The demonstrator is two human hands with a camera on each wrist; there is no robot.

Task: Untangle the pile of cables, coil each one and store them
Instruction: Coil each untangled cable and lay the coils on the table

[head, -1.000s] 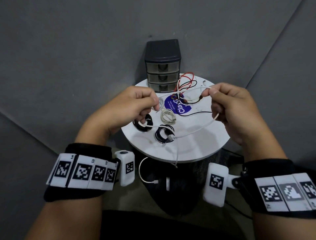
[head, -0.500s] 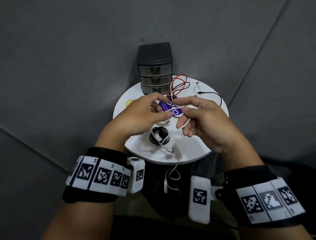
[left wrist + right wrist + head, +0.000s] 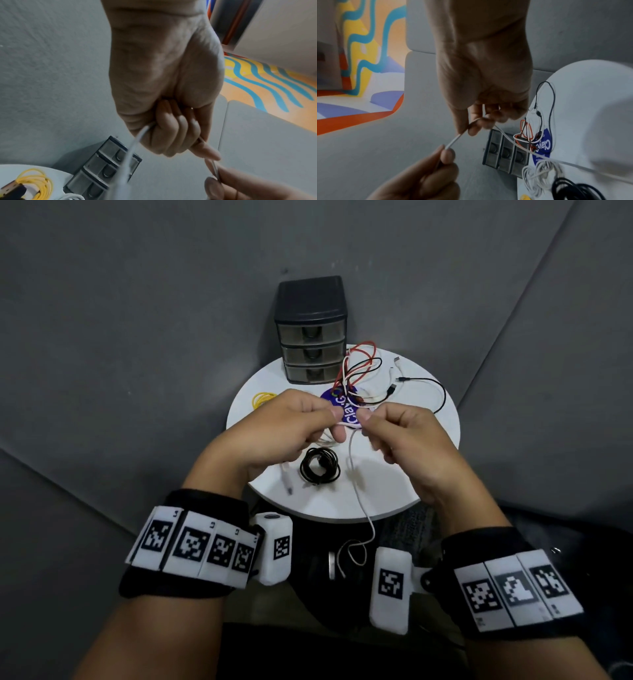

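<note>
Overhead, left hand [image 3: 287, 429] and right hand [image 3: 404, 436] both pinch one white cable [image 3: 356, 474] (slack dangles past the table [image 3: 411, 491]).

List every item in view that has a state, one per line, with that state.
White cable: held by both hands, tail hanging off the table edge.
Left hand: grips the white cable.
Right hand: pinches the white cable.
Black cable: coiled, on the table.
Yellow cable: coiled.
Red, black and white cables: tangled.
Drawers: all three closed.
</note>
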